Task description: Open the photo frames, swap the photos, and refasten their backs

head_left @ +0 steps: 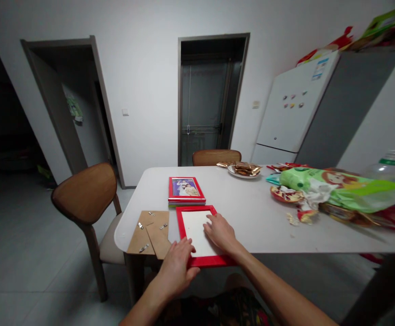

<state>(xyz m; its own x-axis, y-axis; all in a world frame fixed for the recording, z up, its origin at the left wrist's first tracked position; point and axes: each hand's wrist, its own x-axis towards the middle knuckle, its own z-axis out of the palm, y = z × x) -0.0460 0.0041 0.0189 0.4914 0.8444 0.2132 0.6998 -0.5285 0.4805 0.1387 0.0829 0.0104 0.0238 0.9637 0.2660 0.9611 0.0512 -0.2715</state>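
A red picture frame (pixel 181 225) lies near the front edge of the table with a plain white sheet (pixel 197 226) inside its border. My left hand (pixel 178 265) grips the frame at its near left corner, fingers over the side and thumb at the front. My right hand (pixel 220 232) rests on the white sheet with fingers spread and bent, fingertips touching it. Just left of the frame is a brown backing board (pixel 139 233) with several metal clips and a loose stand flap (pixel 159 240). Behind stands a small stack of frames; the top red photo frame (pixel 185 188) shows a picture of people.
On the white table (pixel 248 217), a plate (pixel 244 174) holds wrapped snacks. To the right lie an opened pomegranate (pixel 286 194), peel bits, a green bag (pixel 360 188) and a clear jar (pixel 392 170). Wooden chairs (pixel 85 192) stand left and behind; a fridge (pixel 294 102) is at back right.
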